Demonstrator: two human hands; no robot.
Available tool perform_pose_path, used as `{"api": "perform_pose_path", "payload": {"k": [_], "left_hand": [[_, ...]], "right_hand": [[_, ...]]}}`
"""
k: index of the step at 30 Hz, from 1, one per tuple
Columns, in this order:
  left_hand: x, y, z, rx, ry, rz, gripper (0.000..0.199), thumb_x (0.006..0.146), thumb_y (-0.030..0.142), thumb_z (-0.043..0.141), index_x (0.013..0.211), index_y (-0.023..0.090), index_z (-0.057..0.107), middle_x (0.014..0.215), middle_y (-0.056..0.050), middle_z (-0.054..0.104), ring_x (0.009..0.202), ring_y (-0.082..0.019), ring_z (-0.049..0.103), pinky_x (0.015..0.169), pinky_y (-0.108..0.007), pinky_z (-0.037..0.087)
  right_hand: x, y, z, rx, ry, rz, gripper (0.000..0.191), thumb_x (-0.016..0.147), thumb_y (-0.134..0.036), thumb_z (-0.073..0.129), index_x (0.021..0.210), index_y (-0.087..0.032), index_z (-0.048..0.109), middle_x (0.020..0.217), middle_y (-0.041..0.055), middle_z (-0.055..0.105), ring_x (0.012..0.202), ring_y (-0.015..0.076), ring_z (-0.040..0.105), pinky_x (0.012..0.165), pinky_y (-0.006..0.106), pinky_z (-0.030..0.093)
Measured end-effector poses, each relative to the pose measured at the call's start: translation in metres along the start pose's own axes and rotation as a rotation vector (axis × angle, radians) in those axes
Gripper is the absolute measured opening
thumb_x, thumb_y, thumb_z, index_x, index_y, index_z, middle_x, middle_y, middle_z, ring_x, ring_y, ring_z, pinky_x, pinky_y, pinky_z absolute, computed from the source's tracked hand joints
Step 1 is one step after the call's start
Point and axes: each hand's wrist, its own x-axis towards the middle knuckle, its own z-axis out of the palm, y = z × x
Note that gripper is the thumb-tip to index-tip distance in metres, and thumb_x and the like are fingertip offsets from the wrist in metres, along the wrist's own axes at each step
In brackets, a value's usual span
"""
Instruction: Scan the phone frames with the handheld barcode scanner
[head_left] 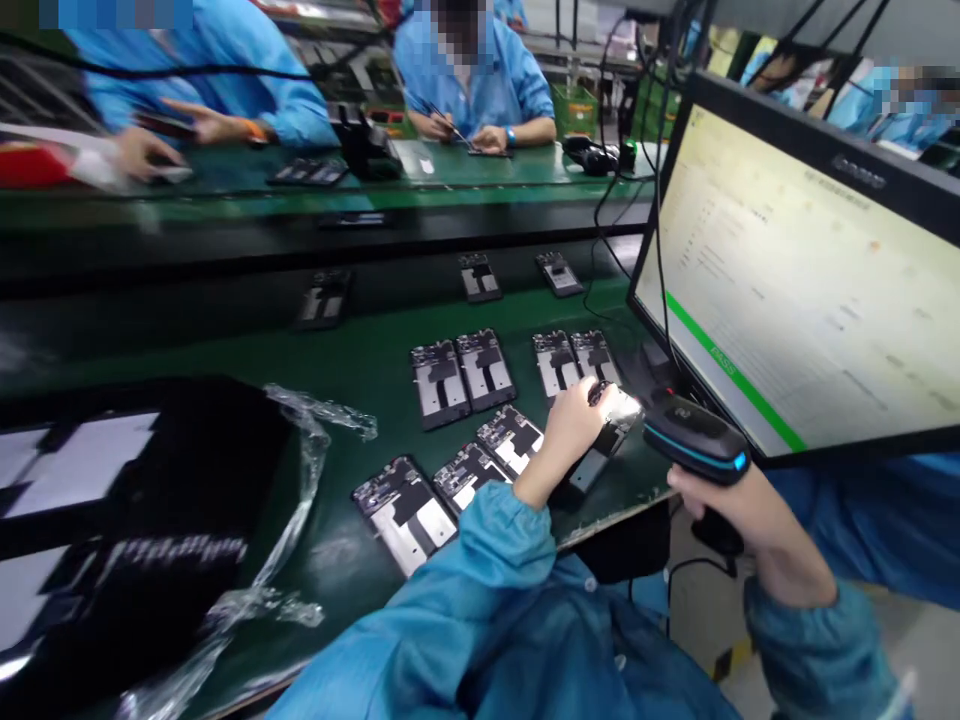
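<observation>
My left hand (574,425) grips the upper part of an open-backed smartphone (596,462), which is tilted near the table's front edge. Bright light falls on the phone's top end, where its circuit board shows. My right hand (731,500) is wrapped around the handle of a black barcode scanner (694,432) with a glowing blue strip. The scanner's head faces the held phone from a short distance. Left of my left hand lies a slanted row of similar opened phones (405,510), partly covered by my sleeve. Two pairs of opened phones (461,375) lie behind that row.
At right stands a monitor (810,270) with a green PASS bar, cables hanging beside it. Single phones (480,278) lie on the dark strip beyond. Clear plastic wrap (300,490) and a black tray (187,470) occupy the left. Co-workers (476,90) sit across.
</observation>
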Motion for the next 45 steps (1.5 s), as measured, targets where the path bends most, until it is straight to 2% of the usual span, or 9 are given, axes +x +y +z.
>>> {"api": "perform_pose_path", "payload": {"k": [1,3,6,9,15,21,33,45], "left_hand": [[0.002,0.001,0.009,0.023,-0.101,-0.015,0.031,0.092,0.044,0.048,0.073,0.021,0.054,0.068,-0.003,0.062,0.065,-0.017,0.057,0.06,-0.025,0.036],[0.003,-0.002,0.028,0.054,-0.217,-0.05,0.032,0.092,0.046,0.048,0.073,0.021,0.055,0.071,-0.004,0.063,0.069,-0.018,0.058,0.062,-0.026,0.035],[0.0,-0.008,0.047,0.073,-0.295,-0.075,0.034,0.092,0.048,0.047,0.074,0.021,0.056,0.072,-0.005,0.064,0.071,-0.019,0.058,0.062,-0.026,0.033],[-0.006,-0.014,0.056,0.087,-0.324,-0.084,0.036,0.092,0.05,0.045,0.075,0.021,0.057,0.074,-0.005,0.064,0.071,-0.02,0.058,0.061,-0.026,0.032],[-0.01,-0.015,0.06,0.102,-0.37,-0.11,0.036,0.092,0.051,0.044,0.078,0.021,0.058,0.077,-0.007,0.066,0.074,-0.022,0.061,0.061,-0.027,0.032],[-0.008,-0.015,0.06,0.127,-0.371,-0.091,0.036,0.093,0.051,0.043,0.08,0.022,0.06,0.08,-0.009,0.069,0.078,-0.024,0.064,0.06,-0.027,0.034],[-0.006,-0.018,0.062,0.18,-0.403,-0.073,0.039,0.093,0.053,0.04,0.086,0.022,0.062,0.088,-0.012,0.071,0.086,-0.029,0.066,0.064,-0.03,0.038],[-0.005,-0.019,0.061,0.178,-0.408,-0.051,0.037,0.092,0.053,0.042,0.082,0.022,0.061,0.086,-0.011,0.071,0.086,-0.029,0.067,0.064,-0.029,0.039]], "right_hand": [[0.005,0.001,-0.01,-0.016,0.003,0.041,0.043,0.085,-0.045,0.069,0.053,-0.02,0.054,0.047,-0.0004,0.054,0.048,0.0136,0.05,0.059,0.033,0.044],[0.014,0.001,-0.027,-0.007,-0.029,0.122,0.039,0.08,-0.041,0.072,0.054,-0.019,0.054,0.044,-0.0016,0.053,0.044,0.0115,0.047,0.054,0.03,0.041],[0.023,0.002,-0.04,0.072,-0.09,0.198,0.024,0.074,-0.035,0.075,0.069,-0.017,0.061,0.042,-0.0049,0.052,0.041,0.0098,0.045,0.047,0.026,0.038],[0.029,0.005,-0.045,0.17,-0.114,0.249,0.028,0.069,-0.031,0.078,0.086,-0.015,0.064,0.041,-0.008,0.051,0.039,0.0092,0.044,0.042,0.022,0.037],[0.034,0.012,-0.051,0.256,-0.206,0.314,0.031,0.069,-0.027,0.08,0.092,-0.013,0.065,0.044,-0.0074,0.052,0.04,0.0081,0.046,0.041,0.02,0.039],[0.037,0.014,-0.056,0.251,-0.205,0.37,0.03,0.07,-0.025,0.08,0.093,-0.014,0.065,0.049,-0.0072,0.052,0.04,0.0081,0.047,0.04,0.021,0.039],[0.039,0.003,-0.057,0.206,-0.223,0.358,0.03,0.07,-0.026,0.079,0.093,-0.013,0.065,0.046,-0.0075,0.051,0.04,0.0081,0.046,0.041,0.021,0.038],[0.036,0.01,-0.061,0.196,-0.249,0.322,0.03,0.072,-0.029,0.078,0.093,-0.014,0.064,0.045,-0.0071,0.052,0.041,0.0089,0.046,0.043,0.022,0.04]]}}
